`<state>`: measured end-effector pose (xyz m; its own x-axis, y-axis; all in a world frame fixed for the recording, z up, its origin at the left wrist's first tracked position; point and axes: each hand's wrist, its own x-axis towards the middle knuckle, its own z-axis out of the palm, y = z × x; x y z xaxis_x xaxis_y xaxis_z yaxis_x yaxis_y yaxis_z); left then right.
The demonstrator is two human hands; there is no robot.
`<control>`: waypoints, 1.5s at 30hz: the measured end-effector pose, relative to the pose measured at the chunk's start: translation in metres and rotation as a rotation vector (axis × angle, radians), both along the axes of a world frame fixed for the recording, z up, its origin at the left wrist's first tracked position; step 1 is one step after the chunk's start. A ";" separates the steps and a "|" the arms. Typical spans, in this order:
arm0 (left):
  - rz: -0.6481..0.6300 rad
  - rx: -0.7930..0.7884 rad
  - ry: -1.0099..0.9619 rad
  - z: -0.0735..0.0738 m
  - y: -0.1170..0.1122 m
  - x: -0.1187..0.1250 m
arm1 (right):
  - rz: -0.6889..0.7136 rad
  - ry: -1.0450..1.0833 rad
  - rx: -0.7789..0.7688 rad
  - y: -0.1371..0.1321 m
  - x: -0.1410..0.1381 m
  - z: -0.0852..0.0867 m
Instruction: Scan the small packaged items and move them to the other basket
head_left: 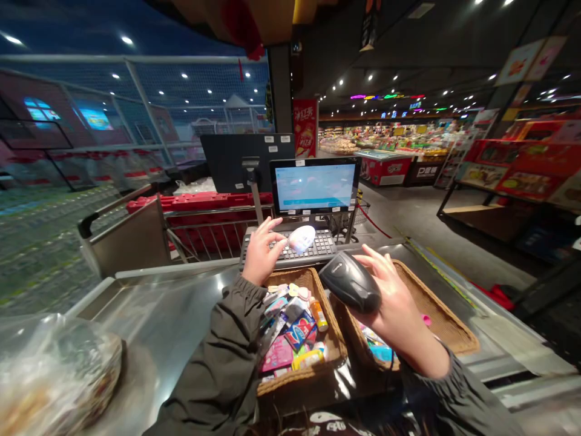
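Note:
My right hand (394, 298) is wrapped round a black handheld barcode scanner (350, 281), pointing it forward and left. My left hand (262, 250) holds up a small whitish packet (301, 238) by its fingertips, just ahead of the scanner and over the black keyboard (313, 245). Behind the keyboard stands a lit touchscreen monitor (315, 186). Below my hands sit two wicker baskets: the left basket (330, 330) holds several small coloured packets, the right basket (447, 327) holds a few items.
A steel checkout counter (172, 315) spreads around the baskets. A filled clear plastic bag (54, 375) lies at the near left. Red shopping baskets and a metal rail (209, 224) stand behind the counter. Shelves with red boxes (521, 169) line the aisle at right.

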<state>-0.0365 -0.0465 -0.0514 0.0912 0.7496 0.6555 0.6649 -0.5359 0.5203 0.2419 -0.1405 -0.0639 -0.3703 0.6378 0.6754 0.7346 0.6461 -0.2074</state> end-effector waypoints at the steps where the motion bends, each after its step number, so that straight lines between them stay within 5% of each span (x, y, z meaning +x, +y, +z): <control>1: 0.001 0.006 -0.001 0.000 -0.001 -0.003 | 0.002 -0.004 0.001 -0.002 -0.002 0.000; 15: 0.092 -0.086 0.052 -0.011 -0.018 -0.029 | -0.011 -0.017 -0.051 -0.009 -0.024 -0.011; 24: 0.139 -0.271 0.197 -0.067 -0.020 -0.046 | -0.057 -0.014 -0.165 -0.001 -0.030 -0.034; 33: -0.001 -0.591 0.374 -0.123 -0.029 -0.041 | -0.105 -0.012 -0.236 0.005 -0.021 -0.048; 38: -0.096 -0.691 0.443 -0.140 -0.035 -0.032 | -0.073 -0.070 -0.320 0.005 -0.017 -0.050; 45: -0.203 -0.752 0.548 -0.145 -0.039 -0.016 | 0.025 -0.105 -0.398 0.011 -0.011 -0.057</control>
